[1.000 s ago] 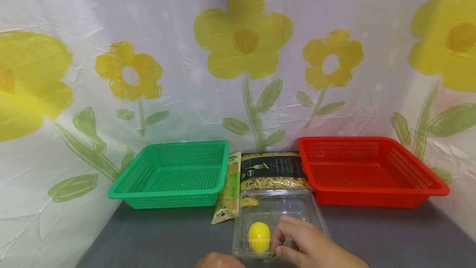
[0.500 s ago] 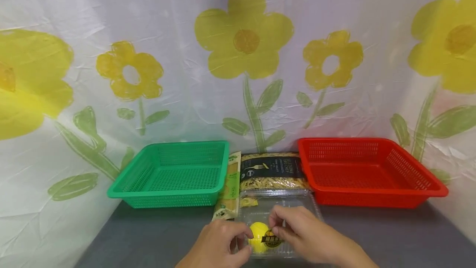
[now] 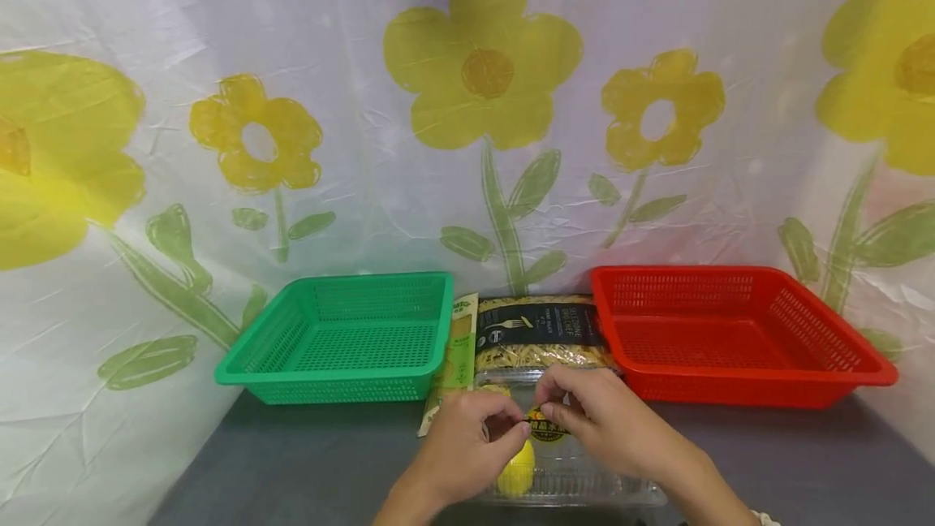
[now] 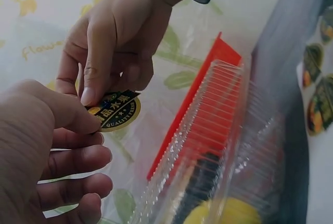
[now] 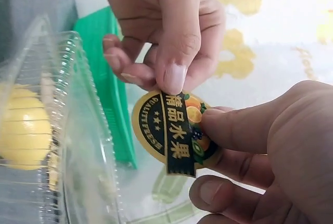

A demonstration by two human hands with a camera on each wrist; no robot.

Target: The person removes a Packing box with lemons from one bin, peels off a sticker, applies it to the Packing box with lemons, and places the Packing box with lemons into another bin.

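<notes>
A round black-and-gold fruit sticker [image 5: 156, 130] is held between both hands over a clear plastic clamshell box [image 3: 584, 487]. My left hand [image 3: 467, 446] pinches one end of its dark band between thumb and index finger. On the fruit-picture side, my right hand [image 3: 609, 420] pinches it with thumb and forefinger. The remaining left fingers are loosely bent, as the left wrist view shows. Inside the box a yellow lemon [image 3: 517, 469] shows through the plastic, below the hands in the head view. The sticker's printed face is visible in the right wrist view.
A green basket [image 3: 332, 386] stands at the back left, a red basket [image 3: 738, 388] at the back right. Between them lie a pasta bag [image 3: 536, 331] and a slim beige-and-green packet [image 3: 460, 339]. A sheet of similar stickers [image 4: 321, 104] shows in the left wrist view.
The right hand has lifted the sticker up and away from the box's front. My left hand has come in from the lower edge and now grips the sticker's other end.
</notes>
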